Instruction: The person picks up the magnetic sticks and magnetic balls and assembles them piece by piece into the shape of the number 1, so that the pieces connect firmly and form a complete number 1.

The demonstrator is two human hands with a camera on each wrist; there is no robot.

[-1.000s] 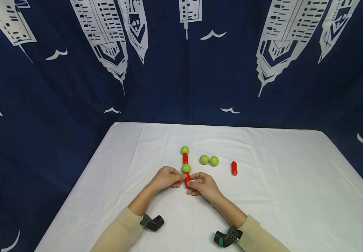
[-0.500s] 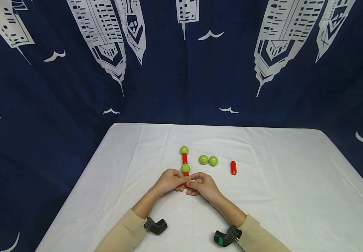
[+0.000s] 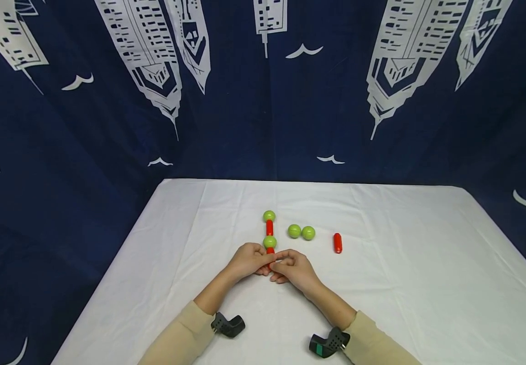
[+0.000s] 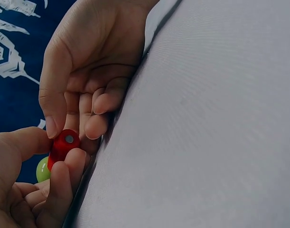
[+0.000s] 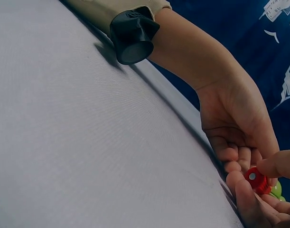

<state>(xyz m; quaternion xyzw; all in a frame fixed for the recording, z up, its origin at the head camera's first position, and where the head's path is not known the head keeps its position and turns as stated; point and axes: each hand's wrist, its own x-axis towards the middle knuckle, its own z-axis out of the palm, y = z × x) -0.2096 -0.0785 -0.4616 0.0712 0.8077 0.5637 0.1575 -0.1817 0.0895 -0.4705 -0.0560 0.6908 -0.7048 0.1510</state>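
Dark blue backdrop (image 3: 226,137) fills the upper frame; white table (image 3: 409,263) below. At lower centre, right hand (image 3: 298,269) and left hand (image 3: 249,259) meet, fingers of both narrowed, pinching one red rod (image 3: 270,250). It ends a central column: upper green ball (image 3: 269,216), second rod (image 3: 269,228), lower green ball (image 3: 269,242). Right of it, two loose balls (image 3: 294,231); farther right, spare rod (image 3: 338,243). Silvery dot (image 4: 69,139) on the held rod's end, possibly a magnet. Risks, my judgement: uneven thumb pressure could skew the column; a sideways nudge could roll balls away.
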